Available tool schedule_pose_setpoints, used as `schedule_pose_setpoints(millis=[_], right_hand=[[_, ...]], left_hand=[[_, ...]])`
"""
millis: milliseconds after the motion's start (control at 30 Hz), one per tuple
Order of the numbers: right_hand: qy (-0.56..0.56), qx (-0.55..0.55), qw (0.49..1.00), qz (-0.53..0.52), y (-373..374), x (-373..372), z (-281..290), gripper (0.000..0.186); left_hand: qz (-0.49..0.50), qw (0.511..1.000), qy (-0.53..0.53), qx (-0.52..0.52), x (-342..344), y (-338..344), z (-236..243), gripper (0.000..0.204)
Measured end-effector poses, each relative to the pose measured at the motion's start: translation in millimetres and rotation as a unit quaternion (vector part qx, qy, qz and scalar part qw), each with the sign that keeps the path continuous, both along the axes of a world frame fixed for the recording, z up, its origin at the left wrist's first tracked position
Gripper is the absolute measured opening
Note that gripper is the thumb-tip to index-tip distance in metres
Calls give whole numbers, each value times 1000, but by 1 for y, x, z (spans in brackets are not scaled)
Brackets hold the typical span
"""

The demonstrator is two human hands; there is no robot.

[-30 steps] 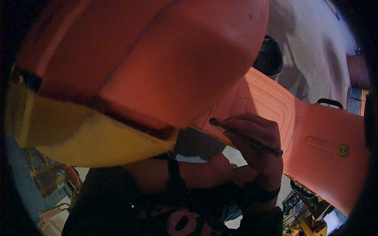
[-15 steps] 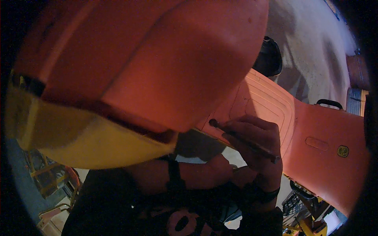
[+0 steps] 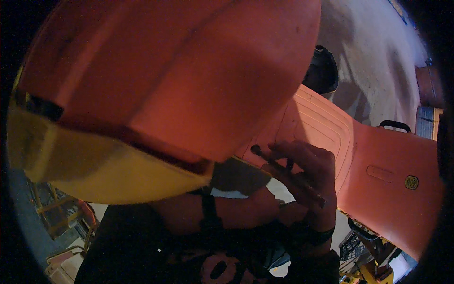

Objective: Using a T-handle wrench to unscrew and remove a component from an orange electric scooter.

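My right hand (image 3: 314, 170) is raised over the red plastic panel, its fingers bent around a dark, slim, wrench-like tool (image 3: 295, 180). The tool slants across the hand, its rounded head up and to the left, its other end by the heel of the palm. In the dim light its exact kind is unclear. My left hand (image 3: 257, 203) lies lower and further left, close to my right wrist, past a black wrist strap; its fingers are in shadow and not distinguishable. A big red plastic body (image 3: 189, 90) with a yellow lower part (image 3: 118, 170) looms at the upper left.
The red panel (image 3: 388, 175), with ring-shaped grooves, stretches right and carries a black handle (image 3: 395, 125) along its far edge. Beyond it, a black container (image 3: 322, 71) stands on the pale floor (image 3: 378, 71). A black crate (image 3: 352, 248) and yellow items sit at lower right.
The tool has turned in my right hand; its near end dropped down and left while the rounded head stayed almost in place. My right fingers have shifted and spread slightly. My left arm looks unchanged.
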State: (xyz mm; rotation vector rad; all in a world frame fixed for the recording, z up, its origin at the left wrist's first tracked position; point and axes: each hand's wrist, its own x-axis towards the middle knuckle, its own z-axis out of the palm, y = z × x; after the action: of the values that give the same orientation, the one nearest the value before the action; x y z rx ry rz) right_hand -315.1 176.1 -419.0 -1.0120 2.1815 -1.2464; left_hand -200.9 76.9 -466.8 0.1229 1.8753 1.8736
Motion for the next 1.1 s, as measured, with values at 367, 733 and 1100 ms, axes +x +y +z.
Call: schedule_pose_setpoints(millis=[367, 733, 1100], right_hand=[[-36, -12, 999, -10, 1, 4, -10, 33], [-131, -127, 983, -25, 3, 8, 0, 23], [34, -168, 983, -64, 9, 11, 3, 21]], left_hand=[[23, 998, -34, -44, 21, 25, -41, 20], [-28, 997, -27, -62, 21, 48, -60, 18], [-33, 998, 1, -62, 10, 44, -38, 16]])
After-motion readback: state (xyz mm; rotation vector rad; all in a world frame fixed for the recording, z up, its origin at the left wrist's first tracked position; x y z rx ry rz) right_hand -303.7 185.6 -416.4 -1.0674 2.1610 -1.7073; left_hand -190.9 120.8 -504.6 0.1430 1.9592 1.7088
